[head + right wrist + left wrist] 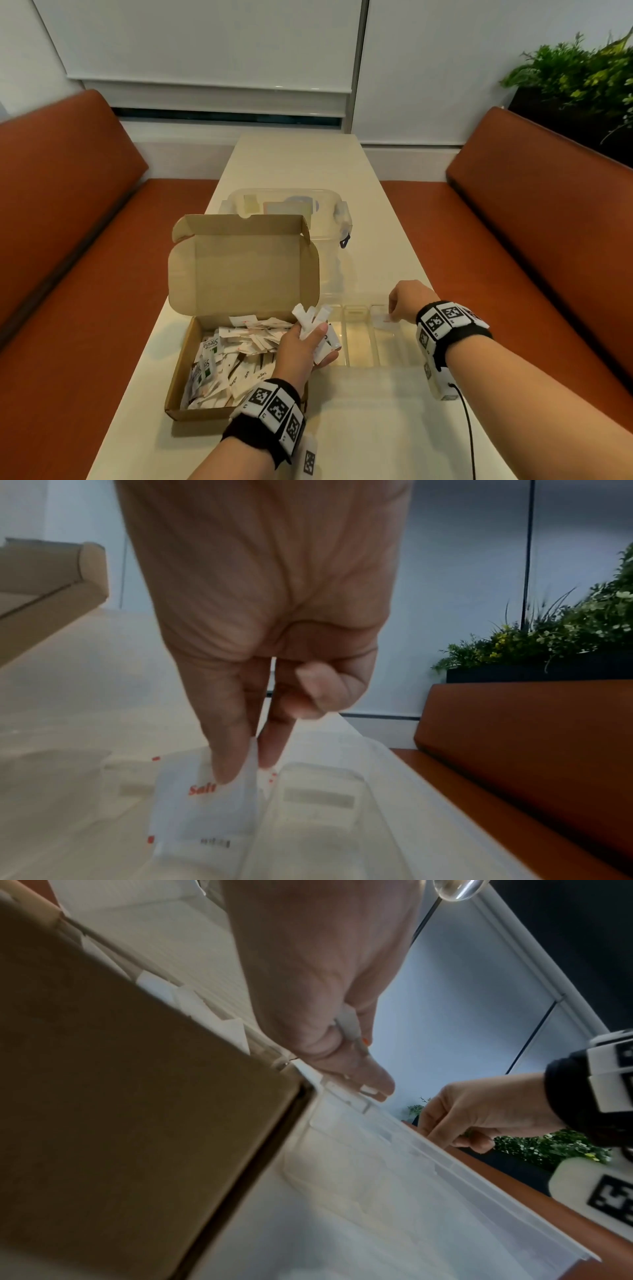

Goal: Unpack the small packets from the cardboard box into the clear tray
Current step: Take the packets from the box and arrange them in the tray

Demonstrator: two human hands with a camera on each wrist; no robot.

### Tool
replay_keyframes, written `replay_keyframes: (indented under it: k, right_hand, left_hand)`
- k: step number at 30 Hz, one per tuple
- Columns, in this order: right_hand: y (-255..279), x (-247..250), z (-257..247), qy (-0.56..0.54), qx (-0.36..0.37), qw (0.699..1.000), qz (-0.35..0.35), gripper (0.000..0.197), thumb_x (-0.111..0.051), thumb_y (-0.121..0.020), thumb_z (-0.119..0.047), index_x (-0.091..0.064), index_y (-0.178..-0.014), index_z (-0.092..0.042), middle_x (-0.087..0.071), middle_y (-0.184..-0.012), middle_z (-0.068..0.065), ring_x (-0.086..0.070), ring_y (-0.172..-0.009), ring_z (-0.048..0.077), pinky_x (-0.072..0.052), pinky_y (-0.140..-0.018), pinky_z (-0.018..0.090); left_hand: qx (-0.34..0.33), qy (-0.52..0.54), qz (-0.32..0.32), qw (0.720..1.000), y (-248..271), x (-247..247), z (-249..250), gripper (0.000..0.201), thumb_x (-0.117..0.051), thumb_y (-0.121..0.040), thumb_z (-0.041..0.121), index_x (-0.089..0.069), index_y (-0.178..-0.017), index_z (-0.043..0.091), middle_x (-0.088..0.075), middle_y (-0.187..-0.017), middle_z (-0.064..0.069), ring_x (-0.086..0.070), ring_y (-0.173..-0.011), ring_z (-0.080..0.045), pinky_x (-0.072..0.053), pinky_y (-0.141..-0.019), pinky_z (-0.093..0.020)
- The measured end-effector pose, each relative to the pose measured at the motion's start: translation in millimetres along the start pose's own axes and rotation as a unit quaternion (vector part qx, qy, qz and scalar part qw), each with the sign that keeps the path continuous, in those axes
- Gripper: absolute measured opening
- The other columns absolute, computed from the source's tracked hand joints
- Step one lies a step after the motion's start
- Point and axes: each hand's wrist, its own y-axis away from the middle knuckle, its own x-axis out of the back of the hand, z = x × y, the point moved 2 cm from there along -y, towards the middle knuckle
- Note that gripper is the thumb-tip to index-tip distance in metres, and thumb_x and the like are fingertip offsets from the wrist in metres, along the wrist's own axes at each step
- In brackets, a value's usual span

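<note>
While both hands work at mid-frame:
Box [239, 274]: brown cardboard, lid up.
Left hand [301, 346]: grips paper packets [310, 317].
Right hand [407, 301]: pinches flat salt packet [205, 804] over clear ribbed tray [359, 342].

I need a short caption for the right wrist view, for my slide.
Right hand lowers a salt packet into the clear tray.

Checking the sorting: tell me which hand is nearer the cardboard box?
Left. The left hand grips packets above the cardboard box; the right hand is over the clear tray.
</note>
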Motion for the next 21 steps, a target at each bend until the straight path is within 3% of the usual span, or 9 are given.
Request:
replay_keyframes:
  k: [5,9,14,18,21]
  right_hand:
    - [-4,-5,-6,0.046,-0.015,0.999,-0.002,0.014,-0.064,-0.082,-0.005,-0.070,-0.094,-0.009,-0.070,-0.101,0.006,-0.066,-0.094,0.023,-0.054,-0.081,0.030]
    - [-6,-10,-8,0.079,-0.020,0.997,-0.008,0.018,-0.061,-0.084,-0.005,-0.070,-0.098,-0.010,-0.069,-0.102,0.005,-0.065,-0.095,0.022,-0.054,-0.081,0.028]
    - [-8,-14,-11,0.120,-0.011,0.993,-0.004,0.020,-0.056,-0.086,-0.003,-0.069,-0.100,-0.009,-0.069,-0.103,0.006,-0.065,-0.094,0.023,-0.051,-0.077,0.027]
    - [-10,-14,-13,0.141,-0.003,0.990,-0.004,0.019,-0.055,-0.086,-0.002,-0.067,-0.099,-0.007,-0.068,-0.103,0.007,-0.058,-0.081,0.022,-0.051,-0.077,0.027]
    - [-10,-13,-11,0.142,0.007,0.990,-0.003,0.014,-0.056,-0.085,-0.002,-0.064,-0.094,-0.010,-0.068,-0.103,0.007,-0.059,-0.085,0.022,-0.051,-0.078,0.027]
  left_hand:
    - [-0.003,-0.007,0.000,1.000,-1,1,0,0.017,-0.063,-0.091,0.015,-0.062,-0.109,0.015,-0.061,-0.118,-0.016,-0.061,-0.109,-0.031,-0.061,-0.068,-0.033]
    - [-0.006,-0.009,-0.006,1.000,-1,1,0,0.013,-0.063,-0.091,0.016,-0.064,-0.103,0.022,-0.063,-0.115,-0.014,-0.062,-0.109,-0.033,-0.059,-0.064,-0.030]
    - [-0.004,-0.011,-0.009,1.000,-3,3,-2,0.021,-0.064,-0.090,0.016,-0.063,-0.111,0.022,-0.063,-0.115,-0.012,-0.063,-0.107,-0.031,-0.059,-0.065,-0.031]
    - [0.003,-0.011,-0.008,1.000,-3,3,-1,0.016,-0.064,-0.090,0.016,-0.063,-0.104,0.024,-0.062,-0.116,-0.012,-0.061,-0.109,-0.032,-0.059,-0.064,-0.031]
    - [0.005,-0.016,-0.013,1.000,-3,2,0,0.017,-0.064,-0.090,0.015,-0.062,-0.104,0.024,-0.061,-0.117,-0.012,-0.061,-0.109,-0.031,-0.059,-0.064,-0.031]
